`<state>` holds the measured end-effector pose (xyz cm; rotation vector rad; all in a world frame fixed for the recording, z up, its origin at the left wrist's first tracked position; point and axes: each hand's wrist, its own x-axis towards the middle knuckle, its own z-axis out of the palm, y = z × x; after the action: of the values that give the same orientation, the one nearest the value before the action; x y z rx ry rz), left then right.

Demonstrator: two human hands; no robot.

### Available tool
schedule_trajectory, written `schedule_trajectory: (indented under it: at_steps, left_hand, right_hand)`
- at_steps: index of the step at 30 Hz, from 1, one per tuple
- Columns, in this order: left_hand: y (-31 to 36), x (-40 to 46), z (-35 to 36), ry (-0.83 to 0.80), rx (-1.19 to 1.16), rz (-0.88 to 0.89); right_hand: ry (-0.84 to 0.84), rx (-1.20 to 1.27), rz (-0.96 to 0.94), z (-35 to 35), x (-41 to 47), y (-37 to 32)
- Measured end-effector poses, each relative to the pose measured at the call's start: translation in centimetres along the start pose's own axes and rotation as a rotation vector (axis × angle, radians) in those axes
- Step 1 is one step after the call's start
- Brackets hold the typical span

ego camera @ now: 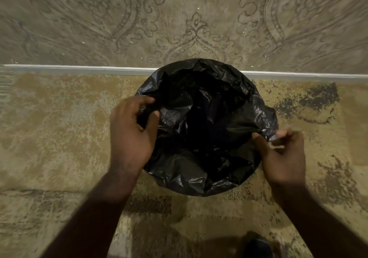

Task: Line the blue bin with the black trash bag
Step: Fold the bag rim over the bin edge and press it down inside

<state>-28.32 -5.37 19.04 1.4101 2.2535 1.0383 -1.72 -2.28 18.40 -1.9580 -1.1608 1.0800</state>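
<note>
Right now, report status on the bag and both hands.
Left hand pinching black trash bag at left rim. Right hand pinching bag at right rim. Bag draped over the round opening, bin itself hidden. Nothing in the way.

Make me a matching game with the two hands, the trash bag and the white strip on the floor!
Things:
1. left hand
2. right hand
3. black trash bag
4. white strip

Where or how:
A. runs across the floor behind the bag
B. pinches the bag's edge on the right side
C. spread open and crinkly, covering the bin
D. grips the bag's edge on the left side

Pairs: 1-D, 2-B, 3-C, 4-A
</note>
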Motion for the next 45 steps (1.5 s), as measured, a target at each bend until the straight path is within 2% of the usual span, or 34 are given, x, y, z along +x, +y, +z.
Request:
schedule_trajectory:
  at_steps: [1, 3, 5, 7, 9, 12, 17, 23, 26, 28, 31, 33, 38, 45]
  left_hand:
    - [-0.8, -0.2, -0.1, 0.053, 0.069, -0.028]
    - [-1.8, -0.4, 0.1, 0.003, 0.022, -0.197]
    - [-2.1, -0.5, 0.3, -0.069, -0.109, -0.322]
    - [-2.4, -0.4, 0.1, -0.077, -0.092, -0.363]
    - [-2.8, 0.0, -0.6, -0.087, -0.095, -0.415]
    - [-3.9, 0.7, -1.7, -0.191, -0.262, -0.583]
    - [-4.1, 0.6, -2.8, -0.353, -0.362, -0.702]
    - [-3.9, -3.5, -3.0, -0.431, -0.575, -0.876]
    - [-3.8, -4.2, -2.7, -0.402, -0.471, -0.824]
    - [-3.6, -3.2, -2.7, -0.324, -0.399, -0.765]
    - [-3.2, -0.9, -2.4, -0.261, -0.301, -0.645]
    - [-3.0, 0.4, -2.1, -0.251, -0.202, -0.575]
    - [-3.8, 1.2, -1.9, -0.265, -0.285, -0.633]
    - [-4.0, -1.6, -2.5, -0.212, -0.418, -0.698]
  right_hand:
    - [-0.015, 0.061, 0.143, 0.2, -0.5, 0.6]
    - [-0.081, 0.142, 0.263, 0.5, -1.5, 1.5]
    - [-0.169, 0.25, 0.271, 0.6, -2.2, 1.8]
    - [-0.214, 0.333, 0.279, 0.6, -2.4, 1.5]
    - [-0.219, 0.381, 0.326, 0.6, -2.3, 1.1]
    - [-0.208, 0.406, 0.39, 0.8, -2.1, 0.5]
    - [-0.176, 0.363, 0.324, 0.8, -1.2, -0.1]
    - [-0.146, 0.24, 0.175, 1.1, 1.8, -2.0]
    - [-0.142, 0.208, 0.131, 1.3, 3.2, -1.9]
    - [-0.149, 0.198, 0.178, 0.8, 2.2, -2.0]
    - [-0.29, 0.24, 0.275, 0.5, -0.5, -1.0]
    - [-0.265, 0.269, 0.322, 1.0, -1.7, 0.2]
    - [-0.146, 0.271, 0.315, 1.4, -1.7, 1.3]
    - [-0.183, 0.155, 0.159, 0.4, -0.3, -0.3]
